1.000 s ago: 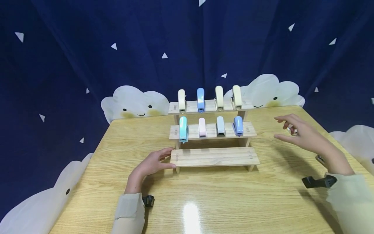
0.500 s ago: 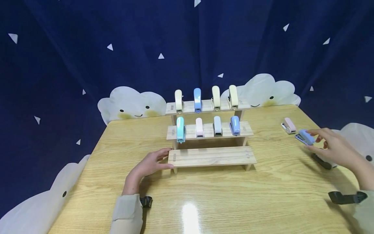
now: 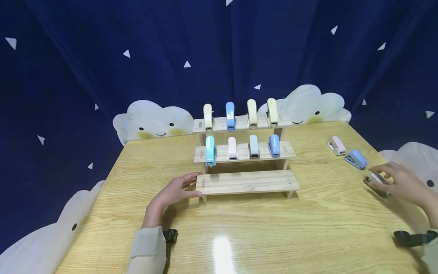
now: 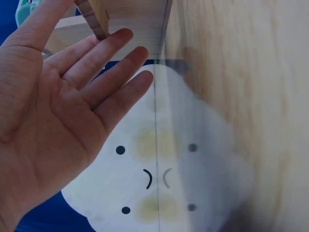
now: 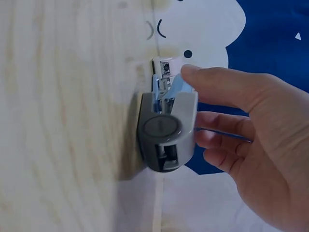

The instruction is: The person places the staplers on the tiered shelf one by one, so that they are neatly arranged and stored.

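Observation:
My left hand [image 3: 175, 189] touches the left end of a three-step wooden rack [image 3: 247, 182], at its lowest shelf. Its fingers look mostly straight in the left wrist view, with the rack's edge near the thumb and index finger. On the right side of the table my right hand [image 3: 403, 184] hovers just over a grey-and-white stapler [image 5: 161, 126], thumb and fingers spread to either side of its top. From the right wrist view, the stapler still lies on the table. Beyond it lie a blue stapler [image 3: 357, 158] and a pink stapler [image 3: 337, 145].
Several staplers stand in two rows on the upper shelves, among them a turquoise one [image 3: 210, 150], a light blue one [image 3: 253, 145] and a cream one [image 3: 251, 113]. A dark blue curtain [image 3: 154, 68] with clouds hangs behind the table [image 3: 273, 232].
My right hand has moved right and toward me, past the pink and blue staplers to the grey-and-white one. My left hand stays at the rack's end. The view has shifted slightly.

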The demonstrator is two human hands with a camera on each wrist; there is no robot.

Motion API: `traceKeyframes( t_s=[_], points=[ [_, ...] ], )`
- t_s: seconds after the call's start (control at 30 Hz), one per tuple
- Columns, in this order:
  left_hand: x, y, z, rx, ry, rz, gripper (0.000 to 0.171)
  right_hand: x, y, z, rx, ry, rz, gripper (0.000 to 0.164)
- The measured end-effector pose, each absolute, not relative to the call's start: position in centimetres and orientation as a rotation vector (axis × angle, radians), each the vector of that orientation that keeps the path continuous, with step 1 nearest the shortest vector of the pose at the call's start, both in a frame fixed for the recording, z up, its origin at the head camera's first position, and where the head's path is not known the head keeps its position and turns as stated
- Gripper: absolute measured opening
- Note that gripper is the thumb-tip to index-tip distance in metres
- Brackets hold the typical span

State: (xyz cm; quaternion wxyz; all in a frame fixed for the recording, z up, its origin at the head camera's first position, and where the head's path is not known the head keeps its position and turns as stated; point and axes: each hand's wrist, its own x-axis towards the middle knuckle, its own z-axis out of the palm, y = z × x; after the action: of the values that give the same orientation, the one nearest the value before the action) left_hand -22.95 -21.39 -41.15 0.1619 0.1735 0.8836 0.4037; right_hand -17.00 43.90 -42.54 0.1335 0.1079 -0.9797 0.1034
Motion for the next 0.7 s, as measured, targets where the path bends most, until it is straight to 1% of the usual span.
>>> traceKeyframes(
  t_s=[0.17, 0.33, 0.4, 0.6, 0.7],
  points=[
    [-23.0, -21.4, -41.2, 0.500, 2.526, 1.147, 0.083, -16.6, 44.5, -43.1, 0.330, -2.812, 0.328, 0.042],
    [-23.0, -21.3, -41.1, 0.504, 2.530, 1.142, 0.083, -16.1, 44.8, -43.2, 0.287, -2.822, 0.350, 0.048],
    [-22.9, -21.3, -41.1, 0.501, 2.527, 1.143, 0.082, -15.8, 44.9, -43.3, 0.257, -2.841, 0.352, 0.054],
    [-22.9, -21.3, -41.1, 0.501, 2.526, 1.133, 0.081, -14.8, 45.5, -43.7, 0.094, -2.941, 0.338, 0.078],
    [-23.0, -21.4, -41.1, 0.509, 2.527, 1.128, 0.081, -14.3, 46.0, -44.0, 0.077, -2.938, 0.403, 0.081]
  ],
)
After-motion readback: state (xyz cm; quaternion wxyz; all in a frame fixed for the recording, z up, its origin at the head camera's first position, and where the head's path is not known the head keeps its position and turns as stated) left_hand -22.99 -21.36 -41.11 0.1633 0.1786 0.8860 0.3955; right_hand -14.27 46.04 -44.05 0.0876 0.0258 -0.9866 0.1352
